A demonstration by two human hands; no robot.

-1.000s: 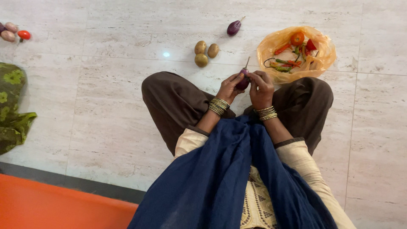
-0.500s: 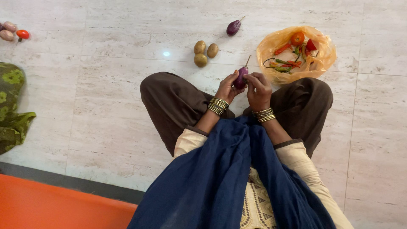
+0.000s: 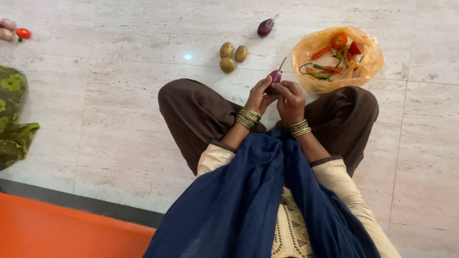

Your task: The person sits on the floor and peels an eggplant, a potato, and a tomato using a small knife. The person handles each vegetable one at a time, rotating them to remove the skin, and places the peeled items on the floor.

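both hands, left hand and right hand, grip one small eggplant, stem still on; another eggplant lies untouched far behind.

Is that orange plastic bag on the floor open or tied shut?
Open: the orange plastic bag lies spread on the floor, with chillies and a tomato showing inside.

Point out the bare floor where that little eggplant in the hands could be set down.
Bare tile lies left of the left knee, up to the green cloth. A narrower patch sits between the three potatoes and the knee. Crowded on the right: the orange bag of vegetables touches the right knee. Both hands hold the small eggplant.
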